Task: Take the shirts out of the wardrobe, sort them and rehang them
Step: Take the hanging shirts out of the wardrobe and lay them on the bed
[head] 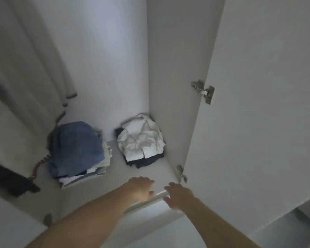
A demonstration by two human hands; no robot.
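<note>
White wardrobe floor (150,174), two folded piles of shirts at the back.
Both hands are held at the front edge, fingers loosely spread, nothing gripped; the white-topped pile (141,140) lies straight ahead of the left hand (141,188) and right hand (180,195), the blue-topped pile (77,147) further left.

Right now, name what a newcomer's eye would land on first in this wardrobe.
Two stacks of folded clothes on the wardrobe floor stand out: a stack topped with blue denim on the left, and a crumpled white shirt on dark folded garments in the back right corner. Next, the left hand and right hand, both empty, reach in over the wardrobe's white front edge.
</note>
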